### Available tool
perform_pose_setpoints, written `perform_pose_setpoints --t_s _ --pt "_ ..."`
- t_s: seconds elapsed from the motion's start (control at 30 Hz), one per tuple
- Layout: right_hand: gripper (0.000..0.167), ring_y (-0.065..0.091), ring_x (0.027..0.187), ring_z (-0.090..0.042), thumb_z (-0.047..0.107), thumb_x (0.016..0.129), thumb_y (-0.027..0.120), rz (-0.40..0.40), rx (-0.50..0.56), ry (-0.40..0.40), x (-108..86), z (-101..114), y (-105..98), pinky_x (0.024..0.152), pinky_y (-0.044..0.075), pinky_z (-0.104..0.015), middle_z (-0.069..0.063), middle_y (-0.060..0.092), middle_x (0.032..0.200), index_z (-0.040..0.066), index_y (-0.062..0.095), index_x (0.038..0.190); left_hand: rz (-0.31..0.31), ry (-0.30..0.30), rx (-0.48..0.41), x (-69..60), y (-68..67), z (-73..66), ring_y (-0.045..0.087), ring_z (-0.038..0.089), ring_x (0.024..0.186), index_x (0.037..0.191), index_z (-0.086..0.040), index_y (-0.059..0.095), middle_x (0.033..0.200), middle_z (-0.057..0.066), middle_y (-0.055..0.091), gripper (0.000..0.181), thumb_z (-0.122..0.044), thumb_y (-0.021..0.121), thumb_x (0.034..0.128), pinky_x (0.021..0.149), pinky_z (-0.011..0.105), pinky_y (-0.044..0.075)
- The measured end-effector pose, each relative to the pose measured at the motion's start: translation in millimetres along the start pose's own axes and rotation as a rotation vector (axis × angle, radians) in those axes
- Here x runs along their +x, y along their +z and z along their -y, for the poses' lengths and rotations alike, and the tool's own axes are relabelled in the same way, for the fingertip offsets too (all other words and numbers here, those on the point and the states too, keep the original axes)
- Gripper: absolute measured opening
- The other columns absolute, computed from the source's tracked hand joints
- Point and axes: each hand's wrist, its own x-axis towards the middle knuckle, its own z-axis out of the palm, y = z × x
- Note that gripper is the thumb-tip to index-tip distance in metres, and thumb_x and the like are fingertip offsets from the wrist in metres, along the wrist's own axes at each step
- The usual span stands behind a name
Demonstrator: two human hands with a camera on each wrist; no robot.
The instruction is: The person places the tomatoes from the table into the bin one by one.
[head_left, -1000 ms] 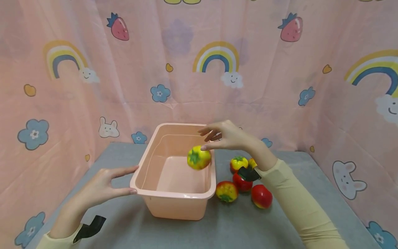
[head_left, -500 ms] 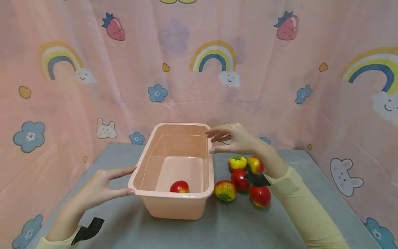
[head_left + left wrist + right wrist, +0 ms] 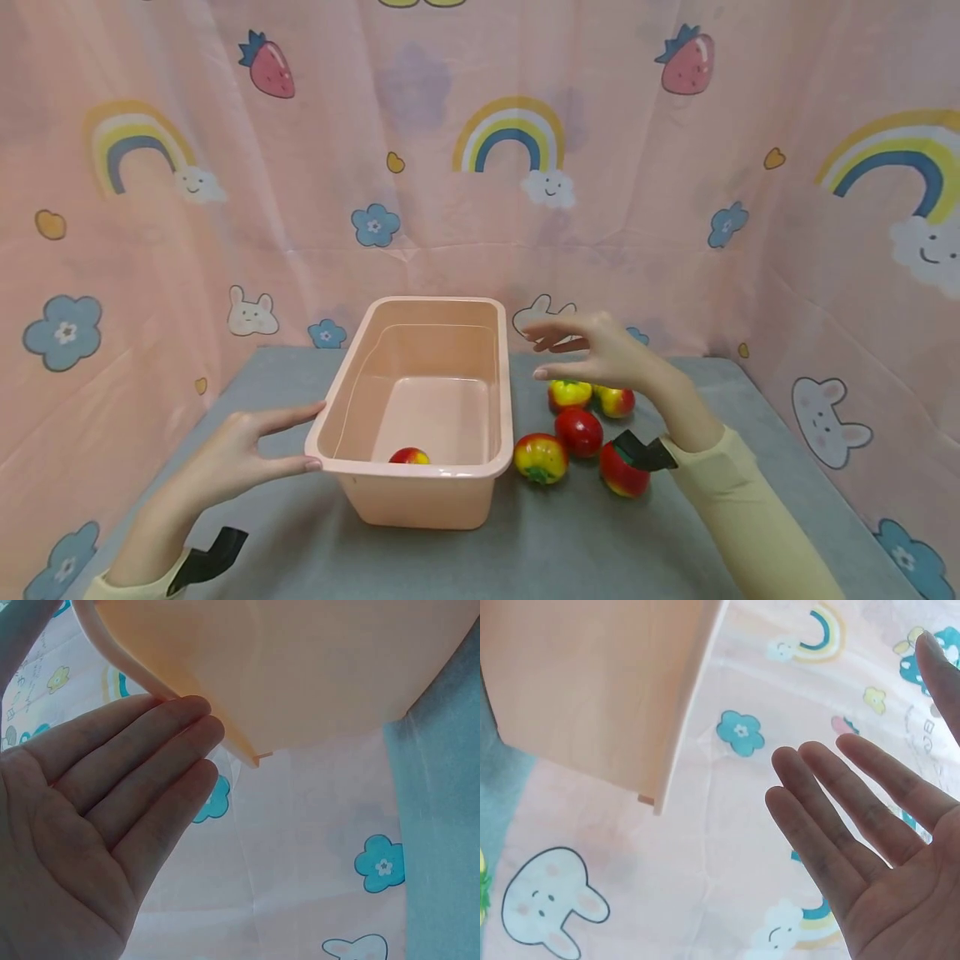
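A pink plastic basin point(image 3: 420, 471) stands on the table, with one red and yellow fruit point(image 3: 409, 456) low inside near its front wall. The left hand point(image 3: 243, 450) touches the basin's left rim with its fingertips; in the left wrist view the hand point(image 3: 112, 802) has straight fingers against the rim. Right of the basin the right hand point(image 3: 600, 350) hovers with nothing in it, thumb and fingers apart; the right wrist view shows this hand point(image 3: 885, 840) spread beside the basin wall point(image 3: 592, 690). Below it lie a yellow pepper point(image 3: 570, 394) and a red fruit point(image 3: 579, 432).
A red and yellow pepper point(image 3: 541, 458) lies by the basin's right side, another point(image 3: 615, 402) behind the right wrist, and a red fruit point(image 3: 624, 475) partly under the black strap. A pink patterned curtain point(image 3: 420, 267) hangs behind and beside the grey table point(image 3: 600, 542).
The right hand has let go of the yellow-green pepper and moved right, away from over the basin. A fruit now lies inside and has rolled left. The left hand stays on the rim.
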Motion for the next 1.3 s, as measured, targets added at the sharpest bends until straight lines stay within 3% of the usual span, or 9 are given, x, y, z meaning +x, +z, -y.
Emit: perform_pose_setpoints --t_s 0.57,0.8,0.97,1.2,1.3 --pt "0.047 0.065 0.103 -0.018 0.025 0.082 0.076 -0.056 0.025 0.104 -40.8 -25.5 -0.2 0.084 0.055 -0.034 -0.004 0.067 0.118 0.014 0.061 0.125 -0.009 0.016 -0.006 -2.2 0.1 0.6 0.061 0.010 0.110 0.128 -0.026 0.061 0.121 -0.007 0.066 0.060 -0.043 0.079 0.0734 0.086 0.024 0.051" --pt "0.046 0.064 0.103 -0.021 0.026 0.082 0.075 -0.074 0.017 0.160 -56.3 -35.5 3.0 0.085 0.055 -0.039 -0.003 0.067 0.117 0.016 0.060 0.125 -0.006 0.014 -0.016 -2.5 -0.3 0.7 0.061 0.010 0.111 0.129 -0.027 0.060 0.121 -0.007 0.065 0.060 -0.042 0.079 0.0739 0.087 0.024 0.050" --pt "0.046 0.064 0.104 -0.020 0.025 0.083 0.074 -0.076 0.024 0.193 -68.2 -44.7 5.3 0.085 0.055 -0.039 -0.006 0.067 0.118 0.015 0.060 0.126 -0.013 0.010 -0.014 -3.1 -0.4 0.0 0.060 0.008 0.111 0.129 -0.027 0.061 0.121 -0.008 0.065 0.060 -0.043 0.079 0.0736 0.087 0.017 0.048" --pt "0.046 0.064 0.104 -0.019 0.030 0.082 0.074 -0.091 0.039 0.265 -85.9 -58.6 9.5 0.083 0.054 -0.025 -0.002 0.066 0.119 0.020 0.060 0.125 -0.014 0.006 -0.010 -2.7 0.0 -1.2 0.060 0.007 0.111 0.128 -0.027 0.061 0.121 -0.008 0.065 0.060 -0.043 0.079 0.0735 0.087 0.016 0.047" --pt "0.044 0.064 0.103 -0.021 0.029 0.083 0.074 -0.092 0.044 0.275 -93.3 -65.0 11.2 0.083 0.055 -0.028 -0.003 0.066 0.118 0.019 0.061 0.124 -0.011 0.006 -0.015 -2.3 0.2 -1.2 0.060 0.007 0.111 0.129 -0.027 0.060 0.121 -0.008 0.065 0.060 -0.043 0.079 0.0738 0.088 0.016 0.047"
